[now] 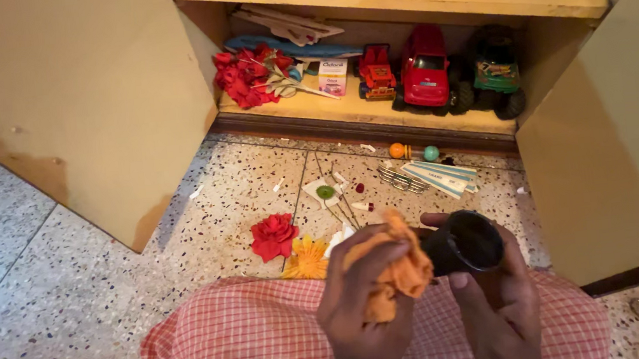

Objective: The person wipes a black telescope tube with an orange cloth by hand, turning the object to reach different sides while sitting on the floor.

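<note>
three toy vehicles (425,76), two loose fake flowers (273,236), one orange cloth (395,270), one black cup (462,242)

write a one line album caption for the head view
Left hand rubs an orange cloth on a black cup held by the right hand, before an open toy cupboard.

Warm, even indoor light – soft shadows inside the cupboard (375,112), slight blur throughout, no glare
</note>
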